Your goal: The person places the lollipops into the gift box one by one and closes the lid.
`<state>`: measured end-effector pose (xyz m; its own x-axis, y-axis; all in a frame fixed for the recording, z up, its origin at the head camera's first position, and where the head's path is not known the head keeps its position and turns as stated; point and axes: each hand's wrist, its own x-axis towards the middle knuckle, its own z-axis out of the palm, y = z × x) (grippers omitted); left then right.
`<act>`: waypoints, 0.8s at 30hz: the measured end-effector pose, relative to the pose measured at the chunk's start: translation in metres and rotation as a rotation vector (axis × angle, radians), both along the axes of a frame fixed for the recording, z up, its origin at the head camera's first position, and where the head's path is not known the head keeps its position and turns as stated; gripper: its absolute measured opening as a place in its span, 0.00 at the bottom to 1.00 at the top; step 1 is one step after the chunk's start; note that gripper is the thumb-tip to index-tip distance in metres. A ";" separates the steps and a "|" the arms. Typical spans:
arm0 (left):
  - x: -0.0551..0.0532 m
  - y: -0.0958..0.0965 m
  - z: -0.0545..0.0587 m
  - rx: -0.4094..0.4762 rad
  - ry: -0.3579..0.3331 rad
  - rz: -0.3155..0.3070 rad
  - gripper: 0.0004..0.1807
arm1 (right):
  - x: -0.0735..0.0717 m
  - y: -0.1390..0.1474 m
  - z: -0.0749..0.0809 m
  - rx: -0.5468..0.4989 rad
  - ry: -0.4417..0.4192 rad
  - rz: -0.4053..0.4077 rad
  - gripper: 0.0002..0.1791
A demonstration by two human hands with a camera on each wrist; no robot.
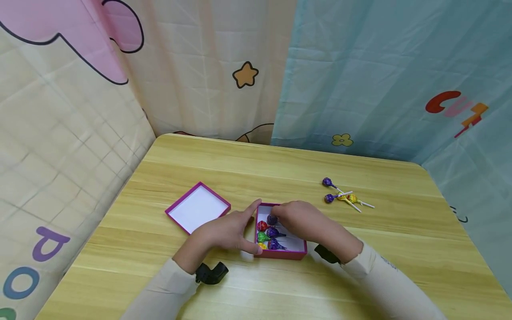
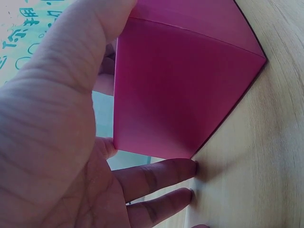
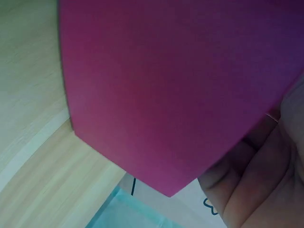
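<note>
A small pink box (image 1: 282,254) with a white inside stands on the table, several wrapped lollipops lying in it. My left hand (image 1: 234,231) spans its left side, thumb at the near corner and a finger at the far one, holding it. In the left wrist view the pink wall (image 2: 175,90) lies between thumb and fingers. Over the far right of the box, my right hand (image 1: 302,218) reaches in with curled fingers and pinches a purple lollipop (image 1: 272,220). Beside that are a red lollipop (image 1: 262,226) and a green lollipop (image 1: 262,237). The box wall (image 3: 166,95) hides the right fingertips in the right wrist view.
The box lid (image 1: 197,209), white inside up with a pink rim, lies left of the box. Two purple lollipops (image 1: 329,198) and two yellow lollipops (image 1: 352,198) lie crossed at the right. Printed curtains (image 1: 208,80) hang behind the wooden table (image 1: 256,164).
</note>
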<state>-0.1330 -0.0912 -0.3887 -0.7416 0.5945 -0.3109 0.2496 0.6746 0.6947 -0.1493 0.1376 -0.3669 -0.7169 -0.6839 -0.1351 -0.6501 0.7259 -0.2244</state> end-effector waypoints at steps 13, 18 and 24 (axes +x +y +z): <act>0.000 0.000 -0.001 0.008 0.008 -0.009 0.67 | 0.000 0.005 -0.004 -0.063 -0.106 0.026 0.13; 0.000 0.000 -0.001 0.005 0.020 -0.011 0.68 | 0.000 0.005 -0.004 -0.074 -0.123 0.045 0.13; 0.000 0.000 -0.003 0.003 0.034 -0.025 0.67 | 0.000 0.004 -0.004 -0.053 -0.112 0.071 0.12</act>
